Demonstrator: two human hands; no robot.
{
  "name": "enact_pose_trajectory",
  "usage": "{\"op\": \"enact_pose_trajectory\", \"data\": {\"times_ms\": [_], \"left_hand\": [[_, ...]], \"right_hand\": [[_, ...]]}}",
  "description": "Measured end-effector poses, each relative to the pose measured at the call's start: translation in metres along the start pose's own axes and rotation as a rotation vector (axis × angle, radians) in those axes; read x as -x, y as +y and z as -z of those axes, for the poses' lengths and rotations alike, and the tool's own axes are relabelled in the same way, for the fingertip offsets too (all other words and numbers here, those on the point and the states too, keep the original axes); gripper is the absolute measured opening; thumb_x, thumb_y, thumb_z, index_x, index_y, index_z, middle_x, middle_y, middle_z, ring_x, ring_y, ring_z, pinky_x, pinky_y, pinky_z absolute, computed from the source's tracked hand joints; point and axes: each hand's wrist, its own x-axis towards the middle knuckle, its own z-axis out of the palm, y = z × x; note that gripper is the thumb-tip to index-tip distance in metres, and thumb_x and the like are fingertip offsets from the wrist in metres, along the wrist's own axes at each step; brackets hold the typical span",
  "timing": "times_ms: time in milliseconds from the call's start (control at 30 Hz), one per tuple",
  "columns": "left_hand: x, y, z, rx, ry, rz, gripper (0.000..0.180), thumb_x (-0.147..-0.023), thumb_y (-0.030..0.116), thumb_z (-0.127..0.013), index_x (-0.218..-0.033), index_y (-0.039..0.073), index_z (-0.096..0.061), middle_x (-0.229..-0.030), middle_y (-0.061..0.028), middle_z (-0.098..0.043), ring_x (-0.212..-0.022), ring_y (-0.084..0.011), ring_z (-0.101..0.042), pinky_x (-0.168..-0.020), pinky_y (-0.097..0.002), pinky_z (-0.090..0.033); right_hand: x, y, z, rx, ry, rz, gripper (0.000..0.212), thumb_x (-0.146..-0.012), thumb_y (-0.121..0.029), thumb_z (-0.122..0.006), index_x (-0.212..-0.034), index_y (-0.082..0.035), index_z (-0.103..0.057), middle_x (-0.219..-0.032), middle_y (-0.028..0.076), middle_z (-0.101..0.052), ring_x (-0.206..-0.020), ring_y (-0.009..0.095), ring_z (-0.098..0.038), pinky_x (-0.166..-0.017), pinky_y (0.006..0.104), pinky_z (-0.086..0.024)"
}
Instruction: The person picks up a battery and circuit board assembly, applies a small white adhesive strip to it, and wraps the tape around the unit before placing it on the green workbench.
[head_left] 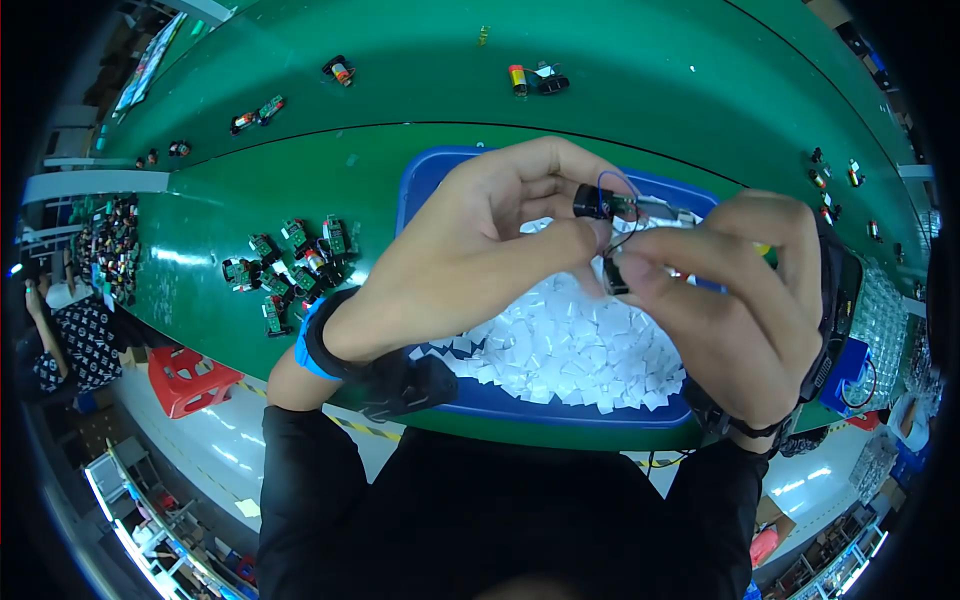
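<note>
Above a blue tray (408,195), both hands meet at a small wired electronic assembly (592,202) with a black housing, a silvery part and thin blue and black wires. My left hand (470,250) grips it between thumb and fingers. From the other side, my right hand (750,290) is closed, thumb and forefinger pinched at the wires and a dark lower piece; the fingers partly hide what they hold. Beneath the hands, many small white square pieces (570,340) fill the tray. To the left of my left hand lies a cluster of green circuit board assemblies (290,265).
Along the far green bench (430,90) lie more assemblies, one with a red and yellow cylinder (518,80). A larger pile of parts (108,245) sits far left, near another person (75,340). Right are a blue box (848,375) and clear bubble wrap (880,310). A red stool (190,380) stands on the floor.
</note>
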Motion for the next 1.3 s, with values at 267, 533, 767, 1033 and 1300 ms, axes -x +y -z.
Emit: {"op": "enact_pose_trajectory", "data": {"times_ms": [267,533,767,1033,1300], "left_hand": [[0.011,0.02,-0.014,-0.32,0.048,0.119,0.039,-0.088,-0.008,-0.052,-0.127,-0.004,-0.055,-0.121,-0.0135,-0.061,-0.104,-0.0164,-0.064,-0.077,-0.0255,-0.059],[0.01,0.009,-0.017,-0.312,0.026,-0.152,0.044,-0.088,-0.003,-0.068,-0.13,-0.005,-0.053,-0.12,-0.0158,-0.062,-0.097,-0.0189,-0.067,-0.074,-0.0277,-0.061],[0.012,0.005,-0.013,-0.205,0.048,-0.123,0.045,-0.09,0.001,-0.069,-0.13,-0.008,-0.052,-0.119,-0.0211,-0.063,-0.102,-0.024,-0.067,-0.071,-0.0318,-0.063],[-0.002,-0.004,-0.01,-0.061,0.144,-0.341,0.041,-0.09,0.001,-0.07,-0.126,-0.009,-0.056,-0.121,-0.0221,-0.064,-0.101,-0.0239,-0.068,-0.071,-0.0314,-0.064],[-0.002,-0.003,-0.008,-0.373,0.14,-0.48,0.035,-0.087,-0.002,-0.072,-0.12,-0.007,-0.062,-0.118,-0.0195,-0.067,-0.097,-0.0225,-0.069,-0.067,-0.0288,-0.063]], "right_hand": [[0.003,-0.011,-0.004,0.205,0.041,0.013,0.023,-0.065,-0.007,-0.082,-0.087,-0.006,-0.073,-0.093,0.005,-0.074,-0.079,0.021,-0.057,-0.078,0.0402,-0.056],[0.001,-0.012,0.0,0.204,0.015,-0.067,0.023,-0.068,-0.007,-0.082,-0.09,-0.007,-0.075,-0.094,0.006,-0.073,-0.084,0.021,-0.056,-0.083,0.042,-0.056],[0.0,-0.013,-0.002,0.171,0.054,-0.03,0.029,-0.068,-0.006,-0.084,-0.094,-0.004,-0.072,-0.095,0.007,-0.071,-0.087,0.023,-0.056,-0.078,0.0385,-0.055],[0.005,-0.006,0.008,-0.436,-0.043,-0.594,0.028,-0.077,-0.006,-0.082,-0.097,0.004,-0.065,-0.085,0.01,-0.067,-0.076,0.015,-0.063,-0.065,0.0245,-0.048],[0.007,-0.004,-0.003,-0.508,0.031,-0.543,0.019,-0.085,-0.002,-0.075,-0.1,0.006,-0.067,-0.079,0.012,-0.069,-0.061,0.012,-0.061,-0.053,0.0217,-0.044]]}}
